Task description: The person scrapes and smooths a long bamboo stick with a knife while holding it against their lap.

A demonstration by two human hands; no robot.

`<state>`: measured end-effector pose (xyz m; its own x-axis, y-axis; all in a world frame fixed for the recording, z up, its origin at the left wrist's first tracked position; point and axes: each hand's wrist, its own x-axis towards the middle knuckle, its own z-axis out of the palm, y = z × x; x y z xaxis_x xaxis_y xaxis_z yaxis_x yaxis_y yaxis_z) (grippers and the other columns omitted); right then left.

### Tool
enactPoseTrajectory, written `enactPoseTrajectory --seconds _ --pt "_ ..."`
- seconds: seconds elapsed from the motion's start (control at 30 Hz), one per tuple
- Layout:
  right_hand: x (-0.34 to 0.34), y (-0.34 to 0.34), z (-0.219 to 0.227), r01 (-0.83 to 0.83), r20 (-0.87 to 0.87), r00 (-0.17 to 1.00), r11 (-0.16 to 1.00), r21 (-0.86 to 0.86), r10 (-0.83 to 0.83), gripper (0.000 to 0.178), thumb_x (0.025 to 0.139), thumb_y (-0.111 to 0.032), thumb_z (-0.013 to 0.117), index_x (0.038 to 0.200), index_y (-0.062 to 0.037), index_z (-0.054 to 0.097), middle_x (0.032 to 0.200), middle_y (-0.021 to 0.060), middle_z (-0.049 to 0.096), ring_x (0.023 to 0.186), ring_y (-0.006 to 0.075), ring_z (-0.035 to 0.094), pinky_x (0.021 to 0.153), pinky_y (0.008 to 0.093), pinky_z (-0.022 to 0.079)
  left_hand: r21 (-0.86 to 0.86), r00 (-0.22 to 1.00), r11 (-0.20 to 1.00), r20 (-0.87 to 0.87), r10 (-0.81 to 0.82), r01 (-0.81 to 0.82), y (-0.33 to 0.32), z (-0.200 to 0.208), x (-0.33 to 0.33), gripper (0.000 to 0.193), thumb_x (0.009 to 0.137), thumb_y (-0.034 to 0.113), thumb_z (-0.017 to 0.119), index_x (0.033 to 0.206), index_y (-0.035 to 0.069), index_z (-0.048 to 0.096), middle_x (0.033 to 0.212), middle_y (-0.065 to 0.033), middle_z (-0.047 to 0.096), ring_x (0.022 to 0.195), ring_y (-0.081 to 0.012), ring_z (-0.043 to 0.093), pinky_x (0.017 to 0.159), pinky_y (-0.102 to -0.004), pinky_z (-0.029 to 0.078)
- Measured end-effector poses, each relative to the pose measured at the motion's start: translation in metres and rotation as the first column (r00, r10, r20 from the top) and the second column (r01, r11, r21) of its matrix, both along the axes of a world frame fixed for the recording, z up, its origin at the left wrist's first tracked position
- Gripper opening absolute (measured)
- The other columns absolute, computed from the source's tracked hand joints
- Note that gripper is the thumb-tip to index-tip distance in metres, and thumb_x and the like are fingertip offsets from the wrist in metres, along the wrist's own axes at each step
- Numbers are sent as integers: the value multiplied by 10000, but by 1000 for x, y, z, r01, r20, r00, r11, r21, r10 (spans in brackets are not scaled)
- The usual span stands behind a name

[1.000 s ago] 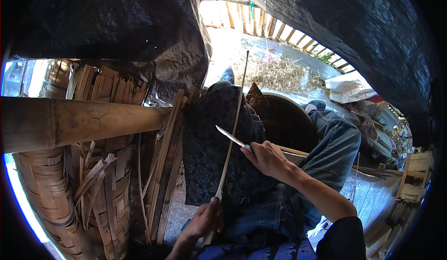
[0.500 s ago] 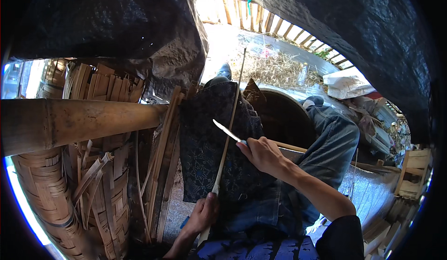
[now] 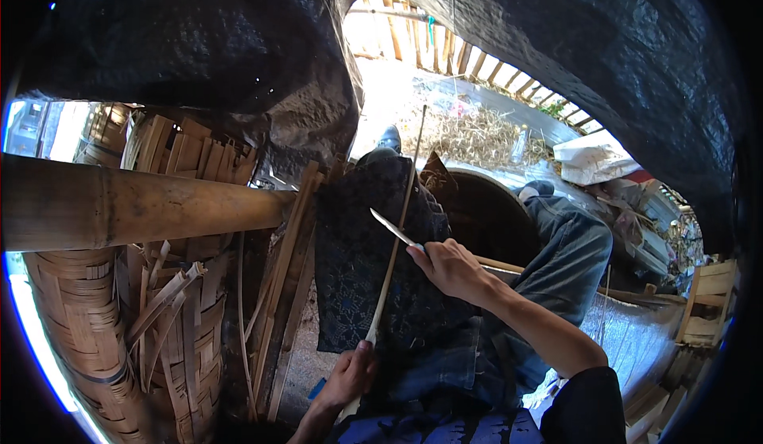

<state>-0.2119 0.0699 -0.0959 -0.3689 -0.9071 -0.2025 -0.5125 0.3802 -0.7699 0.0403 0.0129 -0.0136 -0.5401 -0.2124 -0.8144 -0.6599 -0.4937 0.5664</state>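
My left hand (image 3: 351,374), low in the view near my body, is closed around the thick pale end of a long, thin bamboo strip (image 3: 387,285). The strip runs up and away across a dark patterned cloth (image 3: 346,293) spread over my left thigh. In my right hand (image 3: 455,269) is a knife (image 3: 389,224), its handle mostly hidden by the fingers. Its bright blade points to the upper left and crosses the strip about midway; whether the edge touches it I cannot tell.
A thick bamboo pole (image 3: 159,208) juts in from the left, above a tall woven basket (image 3: 79,309) and split bamboo pieces (image 3: 179,301). Dark plastic sheeting (image 3: 199,46) hangs overhead. A round dark container (image 3: 493,213) stands between my legs. Straw (image 3: 469,130) lies beyond.
My left hand and the strip have come back slightly toward my body, and the strip's far tip is lower. The knife stays across it. The whole view has shifted a little.
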Motion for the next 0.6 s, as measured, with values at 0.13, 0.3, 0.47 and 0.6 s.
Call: enactPoseTrajectory --seconds 0.13,0.3,0.47,0.6 --pt "6 14 0 3 -10 1000 992 -128 -4 532 970 -339 459 579 17 516 488 221 498 449 388 543 416 443 392 22 1000 1000 -27 -7 7 -2 -9 10 550 1006 459 222 621 108 395 507 21 365 422 -91 365 419 -236 306" --pt "10 15 3 12 25 1000 1000 -3 -12 536 973 -360 444 590 8 513 472 201 500 414 382 521 404 446 381 21 1000 1000 2 -2 2 -2 -6 10 566 1003 471 231 586 121 386 470 7 360 405 -104 343 402 -249 269" --pt "9 12 3 -7 30 1000 998 65 5 525 969 -357 458 582 -5 503 455 183 485 384 358 502 391 439 370 80 999 996 11 30 -31 0 -9 18 567 998 489 217 608 115 390 492 13 364 411 -93 352 409 -242 281" --pt "10 16 4 -30 8 1000 999 41 30 506 961 -334 490 566 -18 484 436 169 468 360 324 482 374 412 352 133 1000 991 0 31 -31 5 -9 25 565 995 496 209 624 111 391 505 16 370 413 -84 369 408 -229 295"
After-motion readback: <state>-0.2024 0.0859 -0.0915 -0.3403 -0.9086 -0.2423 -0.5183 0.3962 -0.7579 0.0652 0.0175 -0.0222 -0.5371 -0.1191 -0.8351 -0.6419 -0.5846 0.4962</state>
